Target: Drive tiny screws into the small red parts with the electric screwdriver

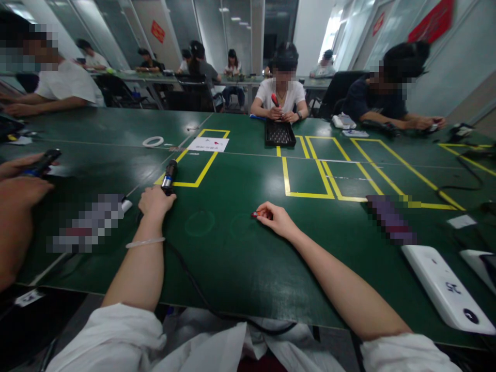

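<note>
My left hand (155, 202) is closed around the lower end of a black cylindrical tool (169, 175) with a silver and blue band. The tool points away from me, beside a yellow tape outline; its exact kind is unclear. A black cord (189, 276) runs from beneath my left wrist toward my lap. Over the green table (240, 268), my right hand (274, 218) pinches a small red piece (254, 214) between thumb and fingertips. That piece is too small to identify, and my curled fingers hide part of it.
Yellow tape outlines (310, 195) mark the table ahead. A paper sheet (208, 144) and white ring (153, 141) lie beyond my left hand. Right are a phone (391, 219) and white power bank (445, 289). A person opposite works over a black tray (279, 134); another's hands (23, 191) are at left.
</note>
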Motion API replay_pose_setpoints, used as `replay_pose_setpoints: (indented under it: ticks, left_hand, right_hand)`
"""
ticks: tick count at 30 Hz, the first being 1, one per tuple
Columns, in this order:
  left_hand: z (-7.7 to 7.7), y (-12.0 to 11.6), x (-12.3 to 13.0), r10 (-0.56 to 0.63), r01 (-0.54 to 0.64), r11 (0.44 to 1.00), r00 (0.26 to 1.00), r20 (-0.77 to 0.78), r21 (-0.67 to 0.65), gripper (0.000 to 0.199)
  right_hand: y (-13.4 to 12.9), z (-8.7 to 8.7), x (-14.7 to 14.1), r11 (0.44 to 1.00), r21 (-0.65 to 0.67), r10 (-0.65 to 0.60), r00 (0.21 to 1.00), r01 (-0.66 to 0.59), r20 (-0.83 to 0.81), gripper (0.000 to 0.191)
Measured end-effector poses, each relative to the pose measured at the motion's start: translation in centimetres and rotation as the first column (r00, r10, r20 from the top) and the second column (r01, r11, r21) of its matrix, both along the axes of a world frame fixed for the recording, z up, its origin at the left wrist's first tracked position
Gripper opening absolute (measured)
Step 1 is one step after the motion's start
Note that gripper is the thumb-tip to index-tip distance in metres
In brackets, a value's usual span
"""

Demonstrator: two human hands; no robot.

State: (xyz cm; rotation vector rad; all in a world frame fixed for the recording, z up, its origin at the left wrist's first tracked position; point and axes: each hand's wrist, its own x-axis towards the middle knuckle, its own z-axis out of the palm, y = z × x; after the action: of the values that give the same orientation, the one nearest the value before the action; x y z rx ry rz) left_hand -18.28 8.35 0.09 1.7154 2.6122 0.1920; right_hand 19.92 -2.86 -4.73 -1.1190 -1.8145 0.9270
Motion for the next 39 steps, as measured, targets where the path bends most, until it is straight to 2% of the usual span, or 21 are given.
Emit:
replay_pose_setpoints:
  ticks: [6,10,16,20,25,32,35,39]
  left_hand:
    - [-0.3,-1.0,4.0,-0.175,0.179,0.982,0.982,-0.075,0.053,0.056]
    - [-0.4,-2.2,8.0,-0.347,0.353,0.934,0.931,-0.11,0.044,0.053]
    - [-0.8,-4.9,13.6,-0.616,0.623,0.777,0.782,-0.095,0.091,0.056]
    - [-1.0,-6.8,16.3,-0.738,0.741,0.661,0.67,-0.079,0.118,0.057]
    - [-1.3,-8.1,17.7,-0.824,0.818,0.557,0.566,-0.03,0.14,0.056]
    - [-1.5,-8.7,18.2,-0.891,0.881,0.449,0.453,0.007,0.149,0.056]
    - [-1.5,-9.0,18.4,-0.901,0.89,0.43,0.435,0.002,0.152,0.057]
    - [-1.4,-9.1,18.4,-0.895,0.885,0.443,0.445,0.025,0.14,0.056]
  right_hand:
    - [0.0,-0.1,0.0,1.0,-0.006,0.01,1.0,-0.01,-0.01,0.015]
    - [0.0,0.0,0.0,1.0,-0.01,0.013,1.0,-0.013,-0.005,0.015]
    - [0.0,0.2,0.1,0.985,0.167,-0.061,0.996,0.049,0.07,0.01]
    - [-0.1,0.1,0.0,0.985,0.157,-0.078,0.995,0.066,0.067,0.012]
    - [-0.1,-0.1,-0.2,0.978,0.197,-0.083,0.993,0.065,0.088,0.012]
    - [-0.4,-0.1,-0.3,0.951,0.31,-0.094,0.967,0.017,0.235,0.007]
    - [-0.6,0.1,-0.4,0.949,0.316,-0.094,0.955,0.0,0.282,0.004]
    - [-0.7,0.4,-0.4,0.95,0.313,-0.09,0.947,-0.012,0.309,0.003]
